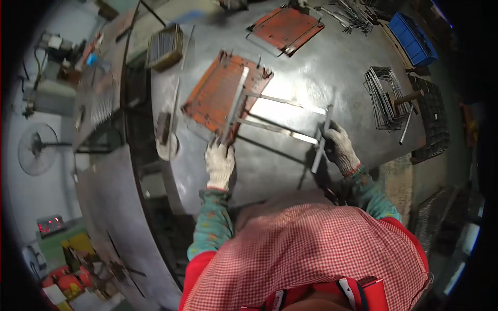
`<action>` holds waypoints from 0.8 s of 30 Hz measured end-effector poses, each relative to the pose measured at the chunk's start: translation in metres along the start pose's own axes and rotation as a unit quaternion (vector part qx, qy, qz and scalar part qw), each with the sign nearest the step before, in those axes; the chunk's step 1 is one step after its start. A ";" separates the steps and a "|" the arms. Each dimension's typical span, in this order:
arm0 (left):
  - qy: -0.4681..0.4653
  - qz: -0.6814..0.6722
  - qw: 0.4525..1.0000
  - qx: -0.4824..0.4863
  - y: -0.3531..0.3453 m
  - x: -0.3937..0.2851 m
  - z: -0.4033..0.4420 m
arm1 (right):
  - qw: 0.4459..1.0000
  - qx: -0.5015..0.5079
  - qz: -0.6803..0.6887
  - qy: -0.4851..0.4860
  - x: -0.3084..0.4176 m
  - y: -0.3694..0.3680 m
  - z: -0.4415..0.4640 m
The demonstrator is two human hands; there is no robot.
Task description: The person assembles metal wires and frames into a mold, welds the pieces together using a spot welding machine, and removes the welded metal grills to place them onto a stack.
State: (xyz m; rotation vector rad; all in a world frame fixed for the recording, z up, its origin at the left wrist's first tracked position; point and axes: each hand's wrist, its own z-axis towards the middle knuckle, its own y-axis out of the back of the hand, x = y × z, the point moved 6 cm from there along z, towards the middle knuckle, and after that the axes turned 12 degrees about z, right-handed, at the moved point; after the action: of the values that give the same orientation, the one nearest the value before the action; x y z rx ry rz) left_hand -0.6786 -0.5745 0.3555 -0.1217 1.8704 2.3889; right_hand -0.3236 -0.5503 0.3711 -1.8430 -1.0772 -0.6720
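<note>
A metal frame (280,129) of two long bars joined to a crosspiece at each end is held above the grey metal table. My left hand (220,161), in a white knit glove, has its fingers around the lower end of the left crosspiece. At the right crosspiece, my right hand (340,147) grips the bar with gloved fingers, partly in shadow. Beneath the frame's left end lies an orange-red plate (215,96) with small clamps along its edges. The frame's dark shadow falls on the table (259,176).
Another orange-red plate (285,28) lies at the back, with a gloved hand of another person at its edge. Bent wire frames (384,98) and a blue crate (412,39) are on the right. A box of rods (165,47) stands back left, a dark tool (164,128) nearer.
</note>
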 end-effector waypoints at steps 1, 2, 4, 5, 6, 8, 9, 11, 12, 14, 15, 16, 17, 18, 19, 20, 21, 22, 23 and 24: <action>0.033 -0.075 0.996 -0.020 0.009 0.014 0.012 | 1.000 0.007 -0.016 0.003 0.007 0.000 -0.001; 0.106 -0.098 0.989 0.035 0.001 0.043 0.019 | 0.999 0.010 -0.031 0.019 0.018 0.003 -0.001; 0.407 -0.288 0.864 -0.064 0.013 0.078 0.009 | 0.999 -0.035 0.012 0.004 0.010 0.019 0.011; 0.453 -0.402 0.794 -0.060 -0.019 0.110 0.002 | 0.998 -0.031 0.047 -0.004 0.012 0.016 0.015; 0.491 -0.509 0.705 -0.053 -0.059 0.145 -0.004 | 0.998 -0.028 0.058 0.009 0.015 0.015 0.023; 0.481 -0.718 0.502 -0.033 -0.090 0.139 0.014 | 0.997 -0.022 0.066 -0.020 0.012 0.012 0.042; 0.530 -0.714 0.451 -0.073 -0.103 0.132 0.029 | 0.997 -0.017 0.063 -0.029 0.014 0.007 0.052; 0.502 -0.692 0.515 -0.062 -0.101 0.114 0.052 | 0.999 -0.003 0.042 -0.017 0.016 -0.002 0.077; 0.473 -0.662 0.579 -0.050 -0.095 0.110 0.058 | 1.000 0.011 0.024 -0.009 0.014 -0.008 0.086; 0.526 -0.574 0.628 0.001 -0.079 0.103 0.064 | 1.000 0.017 0.011 -0.006 0.026 -0.019 0.097; 0.529 -0.536 0.657 0.037 -0.071 0.100 0.067 | 0.999 0.018 -0.031 -0.019 0.031 -0.024 0.099; 0.534 -0.495 0.682 0.072 -0.067 0.101 0.067 | 0.996 0.023 -0.075 -0.036 0.033 -0.026 0.102; 0.528 -0.485 0.694 0.061 -0.065 0.104 0.068 | 0.996 0.047 -0.071 -0.007 0.033 -0.032 0.112; 0.485 -0.493 0.718 0.078 -0.081 0.121 0.065 | 0.995 0.048 -0.080 -0.025 0.034 -0.031 0.118; 0.506 -0.476 0.715 0.072 -0.085 0.123 0.065 | 0.993 0.070 -0.096 -0.016 0.049 -0.045 0.113; 0.511 -0.441 0.734 0.076 -0.082 0.124 0.059 | 0.989 0.094 -0.113 -0.020 0.052 -0.059 0.107; 0.501 -0.410 0.757 0.089 -0.089 0.133 0.052 | 0.995 0.082 -0.048 -0.043 0.051 -0.068 0.109; 0.472 -0.420 0.770 0.093 -0.079 0.124 0.052 | 0.995 0.062 0.019 -0.076 0.040 -0.070 0.105; 0.517 -0.411 0.744 0.098 -0.066 0.112 0.048 | 0.993 0.091 -0.028 -0.075 0.032 -0.063 0.111; 0.483 -0.465 0.730 0.133 -0.068 0.110 0.044 | 0.987 0.129 -0.074 -0.064 0.028 -0.057 0.121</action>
State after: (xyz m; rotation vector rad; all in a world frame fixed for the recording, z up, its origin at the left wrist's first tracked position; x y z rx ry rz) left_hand -0.7786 -0.5122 0.2869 -2.0195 1.6439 1.3146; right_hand -0.3572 -0.4180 0.3593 -1.6103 -1.3307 -0.4768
